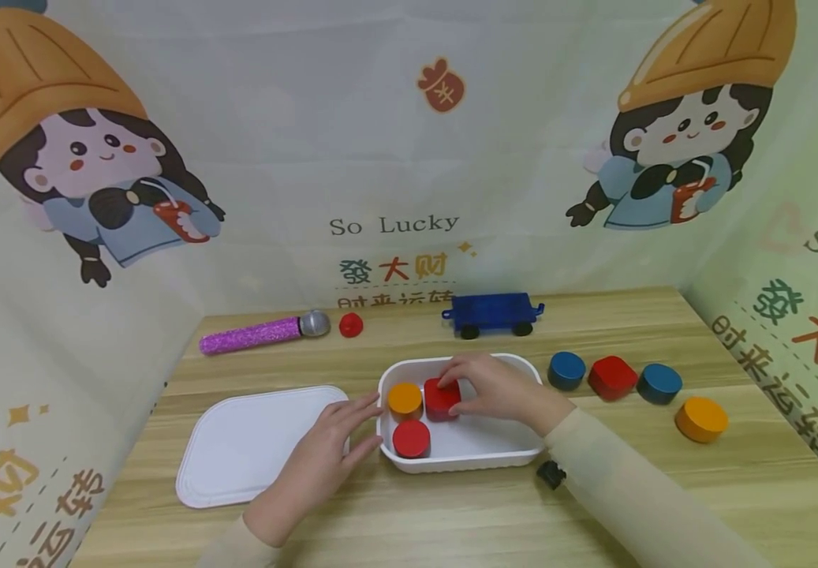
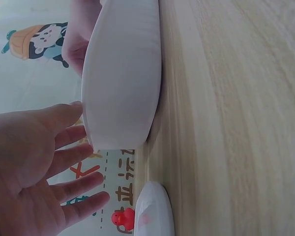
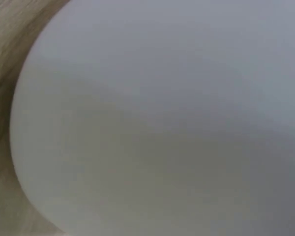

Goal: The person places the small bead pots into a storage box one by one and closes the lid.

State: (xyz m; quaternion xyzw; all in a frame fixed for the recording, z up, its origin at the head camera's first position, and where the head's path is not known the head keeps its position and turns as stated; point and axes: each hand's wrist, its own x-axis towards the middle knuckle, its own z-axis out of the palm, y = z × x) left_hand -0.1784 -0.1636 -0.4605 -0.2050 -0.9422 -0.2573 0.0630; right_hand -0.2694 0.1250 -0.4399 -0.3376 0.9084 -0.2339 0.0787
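The right hand pinches a red rounded-square block at its fingertips, inside the white box, whose long axis runs leftward toward the left hand, fingers extended.

I'm in what looks like a small play corner, though whether it belongs to a home or a classroom I can't tell. My wood-grained table is closed in on the far, left and right sides by pale, creased cloth. Cartoon figures in orange hats and the words "So Lucky" are printed on it. A blue toy wagon stands near the far edge, a glittery purple microphone-shaped toy lies far left, and coloured blocks sit in and right of a white tub.
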